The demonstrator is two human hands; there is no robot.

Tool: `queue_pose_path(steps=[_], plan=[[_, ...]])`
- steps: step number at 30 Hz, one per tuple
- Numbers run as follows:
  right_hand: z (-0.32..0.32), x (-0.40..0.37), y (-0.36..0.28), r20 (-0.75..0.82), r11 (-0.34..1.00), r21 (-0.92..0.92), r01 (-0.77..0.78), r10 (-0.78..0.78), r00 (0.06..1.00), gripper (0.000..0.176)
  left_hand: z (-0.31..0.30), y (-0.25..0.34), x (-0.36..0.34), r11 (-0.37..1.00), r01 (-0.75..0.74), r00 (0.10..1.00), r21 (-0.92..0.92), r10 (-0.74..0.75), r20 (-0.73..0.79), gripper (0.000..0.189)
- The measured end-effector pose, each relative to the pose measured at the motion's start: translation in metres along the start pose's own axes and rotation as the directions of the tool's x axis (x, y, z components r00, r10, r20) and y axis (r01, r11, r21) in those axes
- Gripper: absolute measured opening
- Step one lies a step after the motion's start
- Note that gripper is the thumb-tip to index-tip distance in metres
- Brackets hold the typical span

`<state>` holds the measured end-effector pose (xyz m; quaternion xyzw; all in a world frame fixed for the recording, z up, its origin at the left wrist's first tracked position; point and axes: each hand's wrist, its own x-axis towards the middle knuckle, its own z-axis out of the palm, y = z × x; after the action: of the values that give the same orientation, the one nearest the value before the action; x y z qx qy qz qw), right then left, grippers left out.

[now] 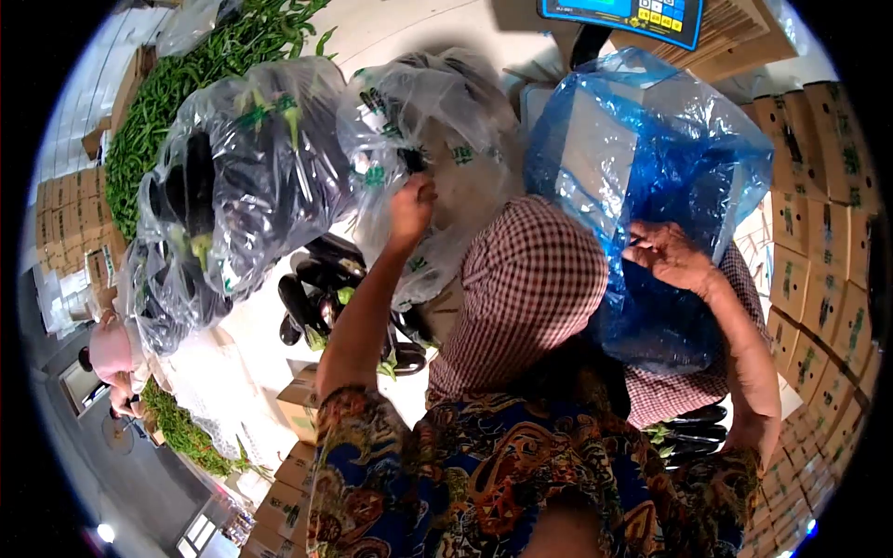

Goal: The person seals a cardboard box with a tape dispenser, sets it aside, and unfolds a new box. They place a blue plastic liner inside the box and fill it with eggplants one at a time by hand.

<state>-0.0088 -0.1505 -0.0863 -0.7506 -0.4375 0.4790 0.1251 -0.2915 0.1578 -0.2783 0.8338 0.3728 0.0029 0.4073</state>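
My left hand [412, 206] is closed, with a dark eggplant [413, 160] showing just past the fist, against a large clear plastic bag [456, 102]. Part of that eggplant is covered by my fingers. Over the blue plastic bag [693, 158] on the right, my right hand [672, 257] has bent fingers slightly apart; I see nothing between them. The blue bag stands open, its lower part against my checked-cloth knee [535, 270]. Several loose eggplants [321, 279] lie on the pale surface below my left forearm.
Another clear bag [260, 167] full of eggplants is at the left. Green peppers [153, 139] are heaped behind it. A scale display [642, 14] stands at the top. Stacked cartons [819, 242] line the right side. A person in pink [112, 353] is far left.
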Motion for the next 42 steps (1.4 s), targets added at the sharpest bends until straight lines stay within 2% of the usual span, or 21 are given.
queue_pose_path(steps=[1,4,6,10,11,15,18,21,22,24,27,28,29,30,31,32,33,34,36,39,42], plan=[[0.005,0.001,0.010,-0.017,0.999,0.029,0.025,-0.025,1.000,0.033,0.026,-0.008,0.031,0.983,0.039,0.999,0.182,-0.039,-0.005,0.024],[0.007,0.004,0.018,0.054,1.000,-0.003,-0.017,0.017,0.998,0.031,0.125,-0.067,0.107,0.938,-0.082,0.915,0.338,0.205,-0.348,0.041],[0.017,0.003,0.031,-0.072,0.986,-0.110,0.122,-0.131,0.989,0.014,0.130,-0.039,0.131,0.950,0.055,0.916,0.308,0.074,-0.393,0.040],[0.035,0.011,0.045,0.014,0.980,-0.167,0.109,-0.108,0.994,0.023,0.132,-0.019,0.163,0.932,0.261,0.901,0.251,-0.142,-0.410,0.037],[0.029,0.009,0.041,0.071,0.978,-0.201,0.062,-0.049,0.996,0.035,0.133,-0.020,0.171,0.931,0.275,0.894,0.242,-0.155,-0.419,0.036],[0.039,0.014,0.046,0.081,0.989,-0.111,0.101,-0.092,0.992,0.046,0.122,-0.023,0.186,0.965,0.217,0.892,0.147,-0.135,-0.431,0.033],[0.031,0.014,0.040,0.116,0.990,-0.124,0.072,-0.057,0.992,0.047,0.104,-0.028,0.173,0.993,0.058,0.910,-0.105,-0.096,-0.403,0.032],[0.021,0.006,0.027,-0.048,0.951,-0.234,0.204,-0.221,0.974,0.039,0.074,-0.041,0.121,0.832,0.020,0.950,-0.554,-0.189,-0.250,0.030],[0.016,0.006,0.020,0.008,0.963,-0.217,0.159,-0.161,0.987,0.041,0.064,-0.048,0.093,0.750,0.038,0.953,-0.660,-0.225,-0.201,0.029],[0.007,0.010,0.008,0.130,0.977,-0.200,0.076,-0.051,0.990,0.045,0.008,0.003,0.024,0.690,0.431,0.891,-0.581,-0.426,0.156,0.034],[0.008,0.003,0.010,0.041,0.947,-0.290,0.135,-0.128,0.991,0.042,-0.027,0.011,-0.051,0.263,0.567,0.787,-0.780,-0.452,0.420,0.038],[0.015,0.003,0.024,0.019,0.927,-0.325,0.188,-0.193,0.981,0.038,-0.040,0.017,-0.075,0.191,0.544,0.797,-0.817,-0.420,0.433,0.039],[0.020,0.008,0.033,-0.132,0.921,-0.257,0.293,-0.334,0.933,0.025,-0.054,0.025,-0.096,0.117,0.514,0.811,-0.850,-0.389,0.437,0.041],[0.000,0.010,0.007,0.027,0.986,-0.115,0.119,-0.116,0.993,0.021,-0.068,0.032,-0.113,0.045,0.473,0.831,-0.880,-0.354,0.428,0.043],[0.002,0.008,0.006,-0.078,0.962,-0.177,0.209,-0.226,0.971,0.021,-0.080,0.038,-0.125,0.052,0.444,0.870,-0.894,-0.266,0.416,0.048],[0.002,0.006,0.004,-0.178,0.924,-0.247,0.291,-0.339,0.924,0.022,-0.090,0.041,-0.135,0.073,0.395,0.883,-0.916,-0.303,0.357,0.055],[0.000,0.008,-0.001,-0.129,0.969,-0.153,0.196,-0.216,0.968,0.022,-0.100,0.046,-0.142,0.181,0.319,0.918,-0.930,-0.302,0.256,0.057],[-0.006,0.010,-0.002,-0.001,0.994,-0.105,-0.010,0.010,1.000,0.025,-0.109,0.053,-0.147,0.289,0.239,0.945,-0.927,-0.288,0.154,0.060],[0.003,0.010,0.020,-0.078,0.976,-0.216,-0.021,0.004,0.997,0.031,-0.123,0.052,-0.157,0.342,0.106,0.977,-0.934,-0.209,0.034,0.058],[0.004,0.008,0.032,-0.095,0.995,-0.071,-0.073,0.066,0.993,0.036,-0.132,0.055,-0.168,0.427,0.022,0.961,-0.904,-0.257,-0.098,0.057],[0.001,0.008,0.031,-0.047,0.991,-0.076,-0.114,0.111,0.993,0.035,-0.129,0.041,-0.175,0.495,0.001,0.926,-0.869,-0.328,-0.186,0.052]])
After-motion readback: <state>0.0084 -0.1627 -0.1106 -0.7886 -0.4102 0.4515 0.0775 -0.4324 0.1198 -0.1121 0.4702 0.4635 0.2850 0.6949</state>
